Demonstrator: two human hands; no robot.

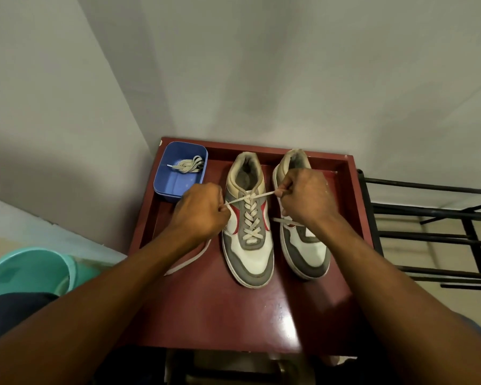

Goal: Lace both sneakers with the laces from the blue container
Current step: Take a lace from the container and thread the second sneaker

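Sneakers side by side on red-brown table [233, 315], toes near, heels far. Left sneaker [252, 262] criss-crossed with flat cream lace [250, 218] from toe up to about the top eyelets. Right sneaker [306, 245] partly hidden behind right wrist; looks unlaced, though not certain from this angle.

Left hand [200, 215] clenched round left end of lace, just left of the shoe. Right hand [306, 198] pinching right end between thumb and fingers, over the right sneaker's collar. Short spans between hands and top eyelets taut. Loose tails: one trailing from under left hand toward near-left of table, one lying across right sneaker's upper.

Second lace [188, 165] bundled in blue container [164, 173], far left corner of table, untouched.

Handling, as judged: lace light, limp, flat-woven, no stiffness except at the tips; likely to twist, and to slide back through eyelets if slack. Best held close to the eyelet for tensioning, at the tip for threading. Shoe probably light enough to shift under a one-sided pull; even pull on both ends advisable, or a steadying hand on the upper.
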